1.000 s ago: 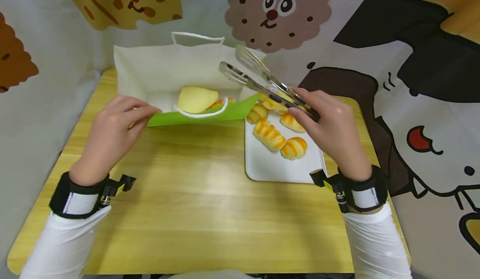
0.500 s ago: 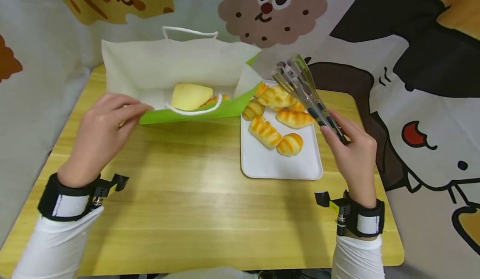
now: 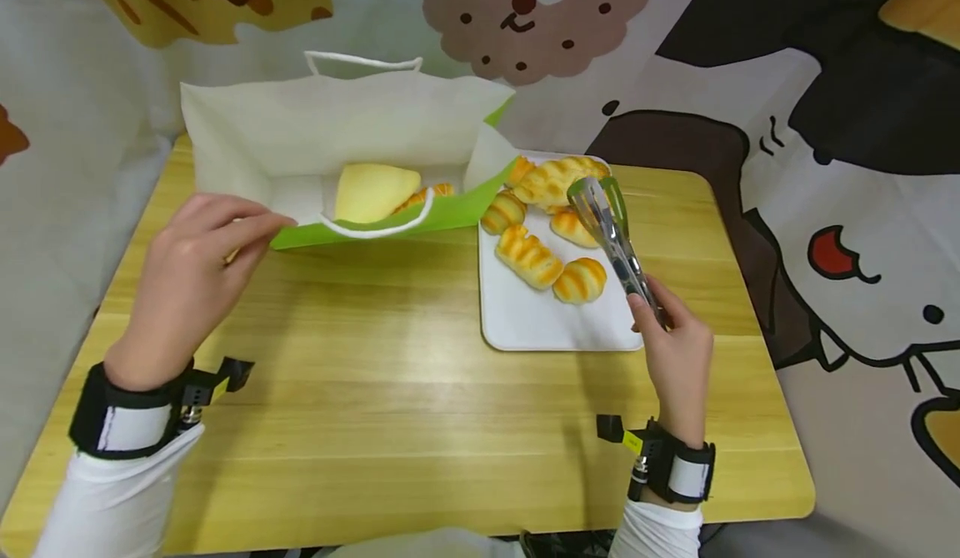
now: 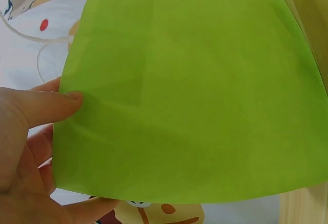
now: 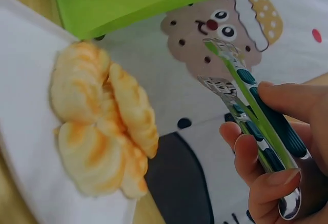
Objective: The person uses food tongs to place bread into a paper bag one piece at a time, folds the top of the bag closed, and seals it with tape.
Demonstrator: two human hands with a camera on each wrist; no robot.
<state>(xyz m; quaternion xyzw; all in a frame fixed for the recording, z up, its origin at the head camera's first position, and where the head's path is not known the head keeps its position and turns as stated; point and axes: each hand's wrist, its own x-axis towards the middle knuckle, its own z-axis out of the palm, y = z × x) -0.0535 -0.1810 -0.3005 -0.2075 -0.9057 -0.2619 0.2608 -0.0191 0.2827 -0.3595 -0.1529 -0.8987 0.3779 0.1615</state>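
My left hand (image 3: 198, 266) pinches the front rim of a paper bag (image 3: 465, 208) at its left end, green outside and white inside; in the left wrist view the thumb lies on the green side. Inside the bag are a pale yellow slab of bread (image 3: 375, 193) and a striped orange-brown bread (image 3: 435, 194), partly hidden by the front rim. With my right hand (image 3: 678, 358) I grip metal tongs (image 3: 618, 249) with green and dark handle parts. The tong tips overlap the back right of the white tray (image 3: 540, 324), close to a braided bread (image 3: 555, 183), with nothing between them.
Several more breads lie on the tray, among them a ridged long bread (image 3: 528, 256) and a round striped roll (image 3: 580, 281). The wooden table (image 3: 420, 408) reaches back to a cartoon-printed cloth (image 3: 375, 7). White rope handles (image 3: 382, 228) loop from the bag.
My right hand has drawn back from above the bag to the right and towards me, bringing the tongs down over the tray's right side. The left hand keeps its pinch on the bag's rim.
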